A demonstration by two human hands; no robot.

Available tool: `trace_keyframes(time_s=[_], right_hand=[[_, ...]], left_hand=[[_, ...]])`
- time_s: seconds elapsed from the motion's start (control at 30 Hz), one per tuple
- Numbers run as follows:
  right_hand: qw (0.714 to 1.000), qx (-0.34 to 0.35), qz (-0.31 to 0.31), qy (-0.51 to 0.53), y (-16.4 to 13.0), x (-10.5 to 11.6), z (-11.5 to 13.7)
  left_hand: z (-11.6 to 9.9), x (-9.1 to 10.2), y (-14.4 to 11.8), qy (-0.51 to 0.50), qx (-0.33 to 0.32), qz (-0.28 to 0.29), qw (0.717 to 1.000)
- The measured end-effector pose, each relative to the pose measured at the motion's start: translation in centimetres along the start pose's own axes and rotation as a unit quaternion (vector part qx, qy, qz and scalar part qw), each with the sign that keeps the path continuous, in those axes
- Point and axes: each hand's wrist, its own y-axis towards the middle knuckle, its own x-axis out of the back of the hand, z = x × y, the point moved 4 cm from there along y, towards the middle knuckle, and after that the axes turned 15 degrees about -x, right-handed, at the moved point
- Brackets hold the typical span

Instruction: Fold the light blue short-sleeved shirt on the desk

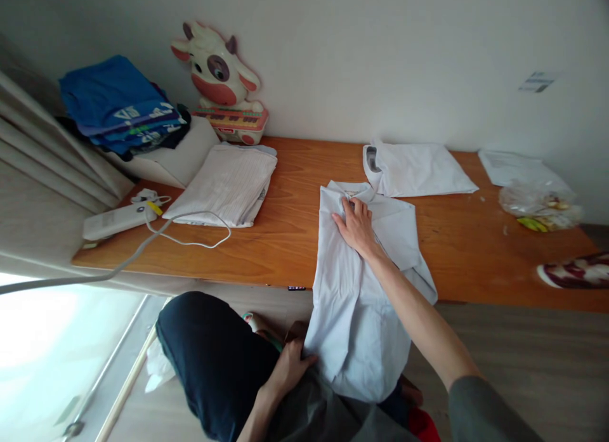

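A white collared shirt (380, 315) lies partly on the wooden bench with its sleeves folded inward. Its lower part hangs over the front edge onto my lap. Below the shirt's collar, my right hand (358, 227) rests on the fabric with its fingers apart. At the lower left edge of the shirt, my left hand (288, 369) has its thumb and fingers closed on the cloth; the fingertips are partly hidden.
Folded white garments (423, 168) and a pale striped stack (223, 182) lie on the bench (295, 239). Blue clothes (118, 99) top a white box beside a cow toy keyboard (228, 87). A cable (128, 259) crosses the left; a plastic bag (537, 204) is at right.
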Motion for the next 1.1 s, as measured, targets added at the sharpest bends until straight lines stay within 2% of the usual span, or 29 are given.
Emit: trace_keyframes(time_s=[0.1, 0.17, 0.23, 0.3, 0.37, 0.43, 0.5, 0.57, 0.67, 0.73, 0.83, 0.9, 0.97, 1.03, 1.1], right_hand=[[0.997, 0.017, -0.020, 0.077, 0.0, 1.2, 0.2], [0.987, 0.044, -0.048, 0.146, -0.9, 3.2, 0.5], [0.970, 0.056, -0.080, 0.222, -3.1, 6.0, 0.5], [0.948, 0.031, -0.113, 0.296, -6.6, 8.6, -0.4], [0.920, -0.036, -0.156, 0.357, -11.3, 10.3, -2.4], [0.880, -0.138, -0.211, 0.402, -16.7, 10.7, -5.4], [0.838, -0.239, -0.260, 0.416, -22.1, 10.1, -8.9], [0.813, -0.313, -0.275, 0.406, -26.8, 8.8, -12.1], [0.812, -0.379, -0.220, 0.385, -31.6, 6.4, -16.1], [0.816, -0.413, -0.138, 0.380, -33.4, 4.9, -18.2], [0.807, -0.444, 0.012, 0.390, -34.5, 3.4, -20.4], [0.795, -0.432, 0.108, 0.412, -34.5, 3.1, -21.1], [0.786, -0.408, 0.183, 0.426, -34.1, 3.5, -21.1], [0.794, -0.393, 0.216, 0.410, -33.8, 4.3, -20.6], [0.825, -0.391, 0.193, 0.360, -33.8, 5.6, -19.6]], left_hand=[[-1.3, 0.8, 0.5, 0.064, -0.032, -0.015, 0.997], [-3.3, 1.6, 1.2, 0.083, -0.072, -0.057, 0.992], [-5.8, 2.1, 2.1, 0.097, -0.113, -0.101, 0.984], [-8.9, 1.9, 3.1, 0.104, -0.165, -0.133, 0.972], [-12.5, 1.0, 4.2, 0.098, -0.247, -0.134, 0.955], [-16.5, -0.6, 5.5, 0.083, -0.338, -0.103, 0.932], [-20.6, -2.5, 7.3, 0.078, -0.409, -0.051, 0.908], [-24.5, -4.3, 9.9, 0.092, -0.445, -0.008, 0.891], [-28.5, -6.5, 14.7, 0.140, -0.436, 0.039, 0.888], [-30.0, -7.8, 17.8, 0.187, -0.430, 0.058, 0.882], [-30.9, -9.7, 21.9, 0.284, -0.440, 0.102, 0.846], [-30.9, -11.1, 24.0, 0.342, -0.436, 0.137, 0.821], [-30.9, -12.6, 26.0, 0.381, -0.397, 0.158, 0.820], [-31.0, -14.2, 27.7, 0.402, -0.330, 0.166, 0.838], [-31.4, -16.2, 29.4, 0.413, -0.257, 0.176, 0.856]])
